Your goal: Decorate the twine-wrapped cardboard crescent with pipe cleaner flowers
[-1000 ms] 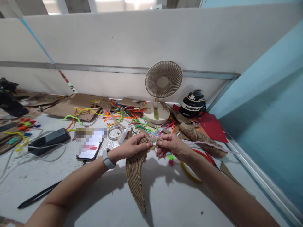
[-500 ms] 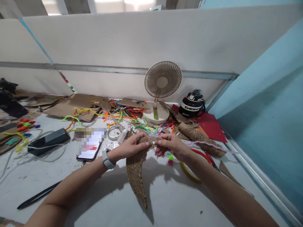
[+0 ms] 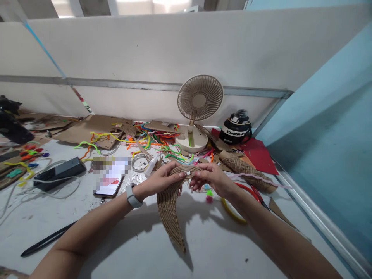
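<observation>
A curved, horn-shaped piece covered in rows of brown jute twine (image 3: pixel 169 215) is held up above the white table, its pointed end hanging down toward me. My left hand (image 3: pixel 167 179) grips its upper part, with the thumb pressed on the front. At the right end of the piece, my right hand (image 3: pixel 210 178) pinches its edge between thumb and fingers. A small whitish spot shows on the twine between the two thumbs; I cannot make out what it is. The fingertips behind the piece are partly hidden.
Behind my hands stand a beige fan (image 3: pixel 200 99) and a black bottle (image 3: pixel 236 128). Right lie a twine roll (image 3: pixel 250 172) and red-handled scissors (image 3: pixel 255 193). Left are a phone (image 3: pixel 112 180), a black box (image 3: pixel 60 174) and black tweezers (image 3: pixel 48 239). Colourful pipe cleaners (image 3: pixel 162 141) and cardboard (image 3: pixel 90 130) lie farther back.
The hanging tip of the twine-covered piece has swung slightly right and up. My right fingers have shifted a little on its edge; both hands keep their hold.
</observation>
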Available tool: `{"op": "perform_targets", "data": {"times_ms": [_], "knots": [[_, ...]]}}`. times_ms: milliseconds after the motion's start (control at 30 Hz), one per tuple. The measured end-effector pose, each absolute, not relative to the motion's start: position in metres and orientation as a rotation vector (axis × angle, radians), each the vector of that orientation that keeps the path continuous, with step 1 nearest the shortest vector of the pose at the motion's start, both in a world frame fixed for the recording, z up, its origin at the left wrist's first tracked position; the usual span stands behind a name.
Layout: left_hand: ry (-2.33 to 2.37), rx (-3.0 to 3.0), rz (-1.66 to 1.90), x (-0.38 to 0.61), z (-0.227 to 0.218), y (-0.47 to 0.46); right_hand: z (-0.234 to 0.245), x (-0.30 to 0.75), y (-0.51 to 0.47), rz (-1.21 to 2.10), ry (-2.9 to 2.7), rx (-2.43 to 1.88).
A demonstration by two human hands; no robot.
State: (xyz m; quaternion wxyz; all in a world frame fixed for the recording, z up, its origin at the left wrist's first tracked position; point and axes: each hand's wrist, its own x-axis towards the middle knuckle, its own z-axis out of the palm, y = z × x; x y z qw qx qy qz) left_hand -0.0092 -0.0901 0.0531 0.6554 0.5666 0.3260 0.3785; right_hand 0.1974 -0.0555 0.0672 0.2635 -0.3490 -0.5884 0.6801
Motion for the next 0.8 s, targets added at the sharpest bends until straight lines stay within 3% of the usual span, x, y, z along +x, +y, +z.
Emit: {"op": "perform_targets", "data": {"times_ms": [800], "knots": [[0.789, 1.307, 0.859, -0.0046, 0.0514, -0.0927, 0.0635, 0.1918, -0.0612, 1.769, -1.610, -0.984]]}}
